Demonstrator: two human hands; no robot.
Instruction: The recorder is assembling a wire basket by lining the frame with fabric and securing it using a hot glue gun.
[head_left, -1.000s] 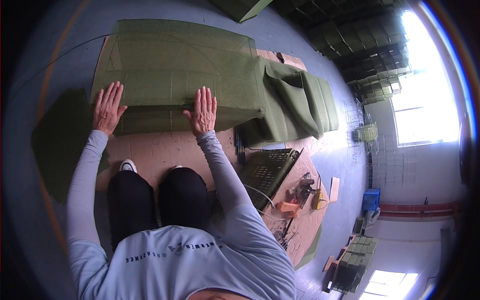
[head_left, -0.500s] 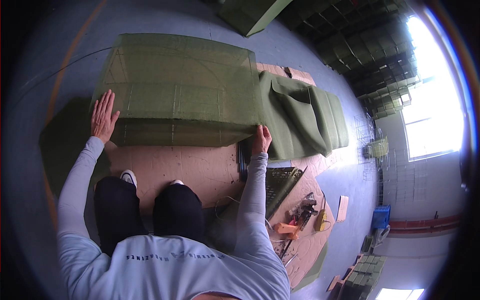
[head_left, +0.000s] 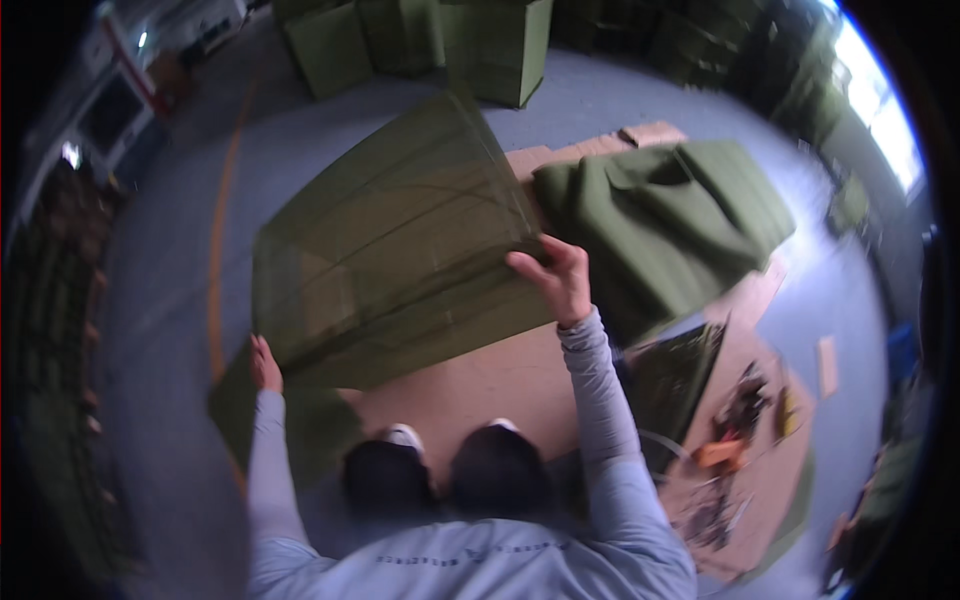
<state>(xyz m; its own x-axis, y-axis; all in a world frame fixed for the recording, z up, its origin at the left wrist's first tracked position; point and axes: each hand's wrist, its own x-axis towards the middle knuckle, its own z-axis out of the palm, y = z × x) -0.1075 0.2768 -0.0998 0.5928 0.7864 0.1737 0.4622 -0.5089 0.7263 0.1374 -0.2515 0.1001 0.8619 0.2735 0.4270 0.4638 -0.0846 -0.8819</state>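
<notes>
the right hand [head_left: 558, 278] is raised and closed on the right edge of a large olive-green sheet [head_left: 400, 240], with the fingers curled over the edge and the thumb below it. the left hand [head_left: 264, 364] is lower, at the bottom left corner of the same sheet; its fingers lie against the material, but i cannot tell if they really grip it, because the picture is blurred there. both arms wear light grey sleeves [head_left: 600, 400].

the sheet looks thin and half transparent, like a mesh or a plastic cover, and it is lifted off the ground and tilted, with its right side higher than its left side. through it some pale shapes show, not clearly.

under the sheet and in front of the person lies a brown cardboard sheet [head_left: 480, 380] on the grey floor [head_left: 170, 250]. the knees in dark trousers [head_left: 440, 470] rest at its near edge. just to the right of the raised sheet, a folded green fabric bundle [head_left: 660, 220] lies on the cardboard. further right and lower there is a dark flat panel [head_left: 680, 380], and near it a small heap of tools with orange parts [head_left: 730, 440]. at the far side stand green boxes [head_left: 500, 50].
</notes>
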